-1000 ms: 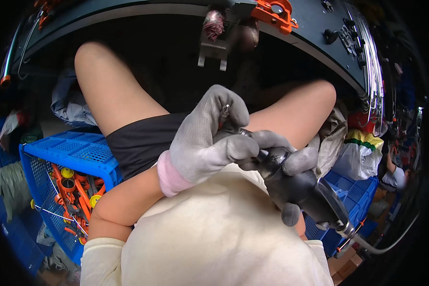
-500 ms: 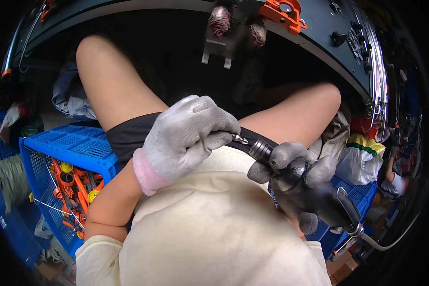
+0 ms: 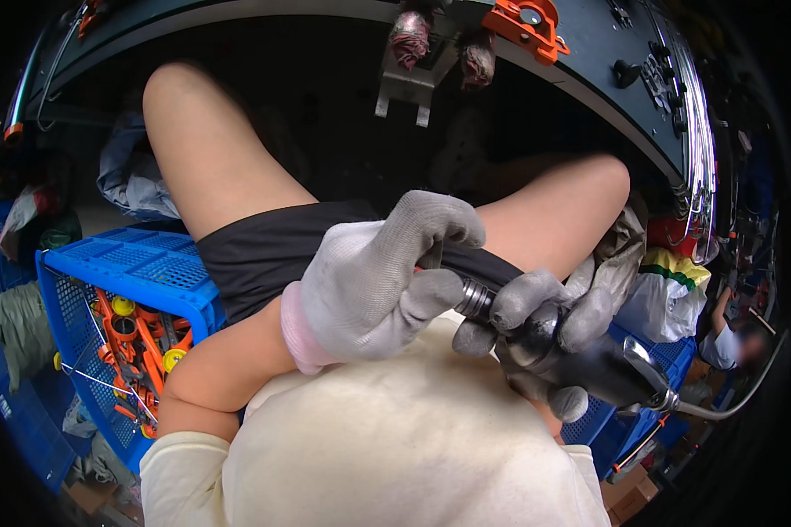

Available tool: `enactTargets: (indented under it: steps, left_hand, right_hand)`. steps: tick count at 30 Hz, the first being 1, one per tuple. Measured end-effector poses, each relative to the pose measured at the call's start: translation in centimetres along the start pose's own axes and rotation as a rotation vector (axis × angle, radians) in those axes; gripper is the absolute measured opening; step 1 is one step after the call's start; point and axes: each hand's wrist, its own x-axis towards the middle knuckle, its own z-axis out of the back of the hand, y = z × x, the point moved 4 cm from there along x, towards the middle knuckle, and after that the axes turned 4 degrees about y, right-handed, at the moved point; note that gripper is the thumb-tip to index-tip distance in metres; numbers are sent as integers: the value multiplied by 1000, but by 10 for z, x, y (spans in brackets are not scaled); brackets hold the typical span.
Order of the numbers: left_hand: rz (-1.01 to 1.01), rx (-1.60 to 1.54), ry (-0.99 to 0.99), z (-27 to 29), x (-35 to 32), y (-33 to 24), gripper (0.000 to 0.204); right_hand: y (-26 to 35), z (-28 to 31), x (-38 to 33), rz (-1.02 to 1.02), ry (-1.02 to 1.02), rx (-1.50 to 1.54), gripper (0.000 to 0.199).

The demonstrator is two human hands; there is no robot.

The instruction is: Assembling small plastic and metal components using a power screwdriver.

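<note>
"What does your right hand (image 3: 529, 303) clamp?"
"A smooth, rounded black power tool (image 3: 608, 371), right of your cream cloth shirt (image 3: 360, 422), ribbed nose (image 3: 477, 299) leftward."
"Your grey-knit left hand (image 3: 373, 285)?"
"Curled at that nose; I can't tell its grip."

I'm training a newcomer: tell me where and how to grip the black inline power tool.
Probably best: grip the black inline power tool around its thick barrel, from the right; the barrel is rounded, and its ribbed collar points toward the left hand.
</note>
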Motion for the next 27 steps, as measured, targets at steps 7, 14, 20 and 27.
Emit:
enactTargets:
  steps: [7, 14, 20, 27]
  left_hand:
    - [115, 90, -69, -7, 8, 0, 22]
    - [-113, 73, 76, -3, 17, -6, 28]
    - [-97, 184, 131, -3, 19, 0, 28]
    - [-141, 159, 74, -7, 19, -6, 21]
  right_hand:
    - [-4, 7, -1, 46, -34, -42, 59]
    - [6, 15, 5, -2, 0, 52, 60]
    - [10, 7, 1, -6, -130, -204, 63]
    - [6, 10, 0, -110, -201, -184, 71]
